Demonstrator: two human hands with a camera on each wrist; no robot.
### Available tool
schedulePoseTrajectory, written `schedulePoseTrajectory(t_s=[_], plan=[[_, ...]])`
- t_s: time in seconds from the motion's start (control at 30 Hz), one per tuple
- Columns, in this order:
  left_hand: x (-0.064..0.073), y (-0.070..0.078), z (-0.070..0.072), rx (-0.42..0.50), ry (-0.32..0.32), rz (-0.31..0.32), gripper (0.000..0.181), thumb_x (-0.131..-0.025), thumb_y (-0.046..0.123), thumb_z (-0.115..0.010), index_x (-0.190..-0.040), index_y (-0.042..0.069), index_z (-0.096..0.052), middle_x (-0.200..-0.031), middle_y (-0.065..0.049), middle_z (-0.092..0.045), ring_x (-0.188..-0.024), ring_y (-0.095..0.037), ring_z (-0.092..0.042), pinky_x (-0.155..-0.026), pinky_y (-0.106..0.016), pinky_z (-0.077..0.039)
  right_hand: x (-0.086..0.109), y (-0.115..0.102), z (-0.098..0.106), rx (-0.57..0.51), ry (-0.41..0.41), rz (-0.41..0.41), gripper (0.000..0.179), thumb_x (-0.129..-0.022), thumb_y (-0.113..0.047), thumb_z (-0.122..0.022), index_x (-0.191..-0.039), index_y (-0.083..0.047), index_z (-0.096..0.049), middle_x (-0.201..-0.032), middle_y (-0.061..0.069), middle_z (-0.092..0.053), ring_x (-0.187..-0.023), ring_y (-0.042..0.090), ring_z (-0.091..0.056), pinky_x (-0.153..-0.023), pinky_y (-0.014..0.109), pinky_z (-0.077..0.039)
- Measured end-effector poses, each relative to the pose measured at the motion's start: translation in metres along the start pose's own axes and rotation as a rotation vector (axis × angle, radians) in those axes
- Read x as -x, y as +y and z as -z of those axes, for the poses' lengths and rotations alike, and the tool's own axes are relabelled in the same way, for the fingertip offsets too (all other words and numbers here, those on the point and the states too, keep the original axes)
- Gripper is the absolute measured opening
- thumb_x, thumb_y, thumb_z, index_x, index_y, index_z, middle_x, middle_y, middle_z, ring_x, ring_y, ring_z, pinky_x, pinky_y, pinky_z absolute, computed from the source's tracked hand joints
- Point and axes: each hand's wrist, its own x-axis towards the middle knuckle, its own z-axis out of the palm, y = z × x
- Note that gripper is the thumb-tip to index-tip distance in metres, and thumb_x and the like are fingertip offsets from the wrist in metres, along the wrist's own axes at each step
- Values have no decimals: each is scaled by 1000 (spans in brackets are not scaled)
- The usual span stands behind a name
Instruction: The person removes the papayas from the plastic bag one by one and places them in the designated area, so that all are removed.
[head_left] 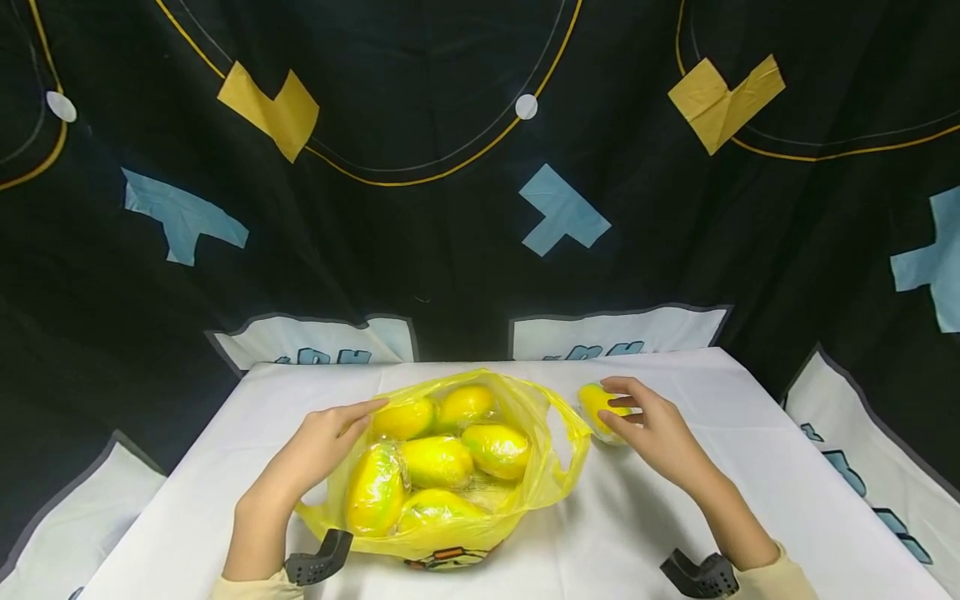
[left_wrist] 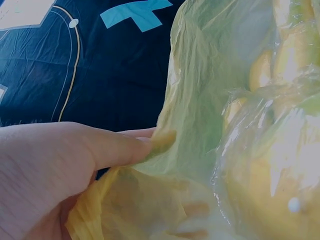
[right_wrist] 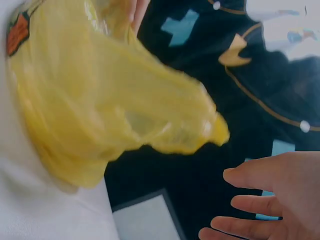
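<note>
Clearly, the lone mango (head_left: pixel 595 407) lies on the white table (head_left: pixel 757 442), right of centre in the head frame, its long axis slanting from upper left to lower right. The right hand (head_left: pixel 663 433) reaches in from the right, thumb and fingers apart, fingertips lying across the fruit's right side in that view; whether they touch its wrapping I cannot tell. From the right wrist, those fingers look extended and separate.

The yellow bag (head_left: pixel 551 493) sits in the lower middle of the frame, left of that mango and between the two hands. Its mouth gapes up toward the head camera, and its loop handle (head_left: pixel 576 457) points right, ending just beside the lone mango. The left hand (head_left: pixel 318 446) pinches the bag's left rim between thumb and fingers, with fingers showing through the thin plastic in the left wrist view.

Inside, the left mango (head_left: pixel 375 492) runs nearly up and down the frame, its top leaning a little right. The middle mango (head_left: pixel 437 462) and the front mango (head_left: pixel 441 507) lie crosswise, while the right mango (head_left: pixel 497 450) dips slightly at its right end.
</note>
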Motion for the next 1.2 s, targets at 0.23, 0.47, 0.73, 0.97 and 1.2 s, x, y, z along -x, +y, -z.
schedulePoseTrajectory(t_s=[0.23,0.47,0.73,0.97,1.2], plan=[[0,-4,-1,4,23,-13,39,-101,17,-50,-139,13,-54,-135,-13,-56,-127,-40,-47,-100,-58,-40,6,-24,2,-18,23,83,43,-88,-12,-71,-128,-8,-56,-125,6,-61,-110,25,-60,-91,44,-52],[0,-3,-3,-1,19,-5,38,-100,15,-50,-138,12,-54,-134,-15,-56,-126,-40,-47,-100,-59,-39,12,-43,-1,-83,-20,101,42,-89,-17,-71,-128,-15,-56,-124,0,-61,-108,21,-61,-89,39,-53],[-1,-3,-3,8,13,-7,39,-101,19,-50,-139,13,-54,-135,-13,-56,-127,-40,-47,-100,-58,-39,19,-61,-8,-206,-87,175,41,-89,-18,-71,-128,-14,-56,-125,2,-60,-110,18,-60,-91,36,-52],[-2,-2,-3,8,5,-16,39,-101,18,-50,-139,13,-54,-135,-13,-56,-127,-39,-47,-100,-59,-39,24,-82,-18,-249,-127,250,42,-90,-19,-71,-129,-16,-56,-124,-3,-59,-110,16,-61,-93,34,-50],[-3,1,-4,-7,-2,-12,39,-101,16,-50,-139,13,-54,-135,-13,-56,-126,-39,-48,-100,-58,-40,25,-89,-40,-286,-247,248,40,-91,-27,-69,-128,-27,-54,-125,-14,-57,-108,13,-60,-92,34,-51]])
